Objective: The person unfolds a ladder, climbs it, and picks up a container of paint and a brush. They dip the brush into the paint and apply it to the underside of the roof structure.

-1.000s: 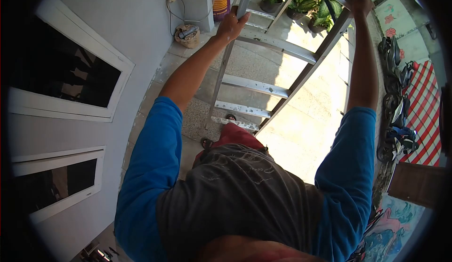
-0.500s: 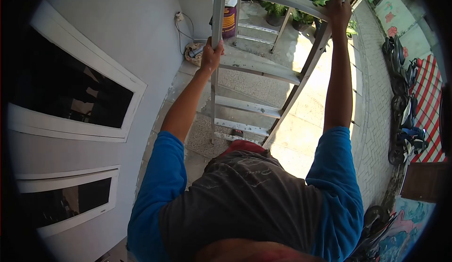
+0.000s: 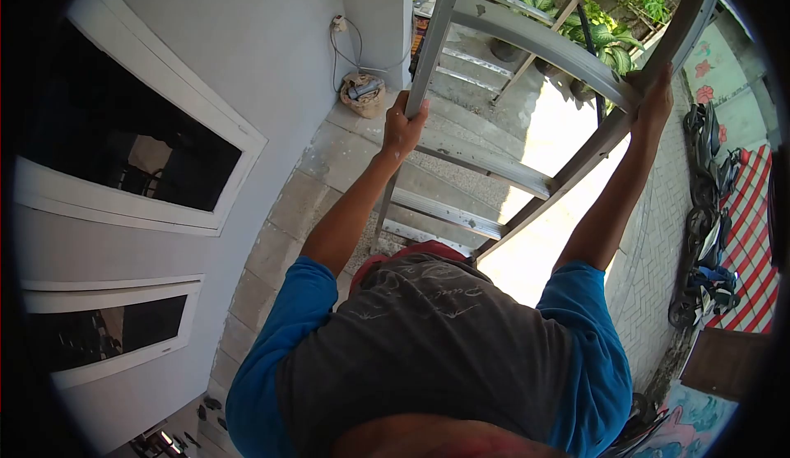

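An aluminium stepladder (image 3: 485, 166) stands right in front of my body, its steps running down toward my feet. My left hand (image 3: 404, 129) is closed around the ladder's left rail. Higher up on the opposite side, my right hand (image 3: 652, 102) grips the right rail, close to where a broad curved step meets it. Through the steps, the ladder's rear legs and crossbars show. My feet are hidden by my body and the ladder.
At left a pale wall carries two dark windows (image 3: 140, 145). By its corner sit a bag (image 3: 362, 96) and a hanging cable. Potted plants (image 3: 605, 38) stand beyond the ladder. Parked motorcycles (image 3: 704, 219) line the paved lane at right, beside a red-and-white striped panel (image 3: 745, 244).
The ladder's upper part appears farther right and nearer in the view, and both hands have shifted right with it, still on the rails. The camera view has also turned somewhat.
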The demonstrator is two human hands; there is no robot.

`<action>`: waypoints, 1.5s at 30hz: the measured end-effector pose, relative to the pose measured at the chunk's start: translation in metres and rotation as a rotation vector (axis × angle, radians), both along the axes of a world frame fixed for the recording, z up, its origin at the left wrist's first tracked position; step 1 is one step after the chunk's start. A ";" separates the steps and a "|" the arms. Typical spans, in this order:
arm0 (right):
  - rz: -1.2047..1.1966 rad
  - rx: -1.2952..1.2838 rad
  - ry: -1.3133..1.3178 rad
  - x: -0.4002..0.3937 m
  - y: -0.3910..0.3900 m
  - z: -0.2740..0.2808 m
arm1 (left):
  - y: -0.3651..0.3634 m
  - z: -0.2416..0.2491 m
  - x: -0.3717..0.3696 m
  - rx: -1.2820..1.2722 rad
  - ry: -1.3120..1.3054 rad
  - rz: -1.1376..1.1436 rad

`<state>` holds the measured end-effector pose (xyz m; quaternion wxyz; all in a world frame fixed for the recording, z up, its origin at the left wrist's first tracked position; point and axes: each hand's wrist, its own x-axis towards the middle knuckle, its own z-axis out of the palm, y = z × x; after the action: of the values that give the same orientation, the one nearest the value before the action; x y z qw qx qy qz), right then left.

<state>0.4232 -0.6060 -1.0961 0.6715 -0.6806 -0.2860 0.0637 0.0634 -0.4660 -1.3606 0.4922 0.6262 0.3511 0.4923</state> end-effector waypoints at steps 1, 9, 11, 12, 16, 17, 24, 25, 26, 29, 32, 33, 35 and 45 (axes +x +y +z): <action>-0.044 0.076 -0.064 -0.012 0.000 0.005 | 0.000 0.005 0.000 -0.009 -0.015 0.005; -0.090 0.137 -0.037 -0.039 -0.023 0.049 | -0.002 0.044 -0.013 0.064 -0.049 0.004; -0.105 0.128 -0.089 -0.054 -0.035 0.073 | -0.006 0.065 -0.021 0.030 -0.057 -0.032; -0.115 0.126 -0.145 -0.066 -0.039 0.085 | -0.002 0.072 -0.023 0.068 -0.059 -0.038; -0.184 0.164 -0.150 -0.107 -0.045 0.122 | 0.015 0.111 -0.031 0.116 -0.108 -0.031; -0.196 0.172 -0.161 -0.111 -0.051 0.127 | 0.015 0.119 -0.034 0.123 -0.120 -0.043; -0.179 0.219 -0.166 -0.113 -0.074 0.127 | 0.017 0.128 -0.032 0.204 -0.138 -0.065; -0.186 0.241 -0.173 -0.113 -0.091 0.131 | 0.007 0.133 -0.031 0.194 -0.153 -0.060; -0.189 0.243 -0.193 -0.114 -0.093 0.133 | 0.009 0.135 -0.030 0.172 -0.168 -0.057; -0.156 0.297 -0.257 -0.116 -0.096 0.127 | 0.019 0.132 -0.032 0.210 -0.152 -0.051; -0.163 0.341 -0.260 -0.118 -0.109 0.126 | 0.008 0.140 -0.031 0.215 -0.155 -0.050; -0.156 0.357 -0.258 -0.118 -0.107 0.122 | 0.012 0.140 -0.030 0.228 -0.158 -0.052; -0.151 0.385 -0.260 -0.115 -0.104 0.110 | 0.018 0.133 -0.025 0.224 -0.164 -0.043; -0.146 0.387 -0.270 -0.109 -0.096 0.108 | 0.027 0.141 -0.021 0.280 -0.134 -0.021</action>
<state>0.3146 -0.7021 -0.9885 0.7480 -0.5605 -0.3299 -0.1326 0.0422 -0.4392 -1.2199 0.4277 0.6580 0.2389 0.5718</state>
